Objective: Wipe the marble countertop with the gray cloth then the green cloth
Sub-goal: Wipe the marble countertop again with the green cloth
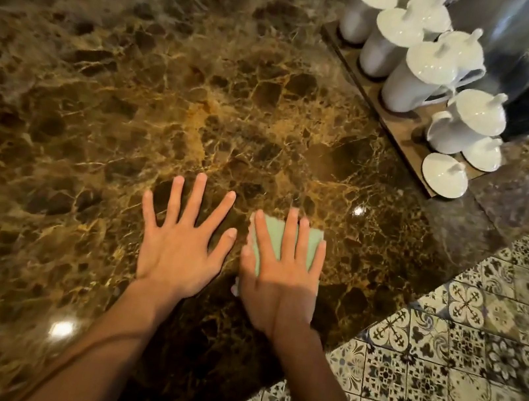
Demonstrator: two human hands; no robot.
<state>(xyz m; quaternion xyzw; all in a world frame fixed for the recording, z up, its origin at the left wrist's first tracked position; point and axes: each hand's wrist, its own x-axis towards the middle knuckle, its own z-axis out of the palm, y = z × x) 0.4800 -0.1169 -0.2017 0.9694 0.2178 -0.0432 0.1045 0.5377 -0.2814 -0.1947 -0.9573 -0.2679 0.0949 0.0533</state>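
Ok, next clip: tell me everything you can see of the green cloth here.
The green cloth is a pale mint, soft-looking fabric, seemingly folded into a small rectangular pad. It lies flat on the marble countertop near its front edge. The right hand presses down on it with fingers spread, hiding most of it; only strips between the fingers and a paler edge at the left side show. The left hand rests beside it, not touching.

Six white lidded pots [421,76] (one wooden tray [402,132]), one green cloth [272,239], two hands.

The folded green cloth [273,236] lies flat on the glossy brown-veined marble countertop [134,93] near its edge.
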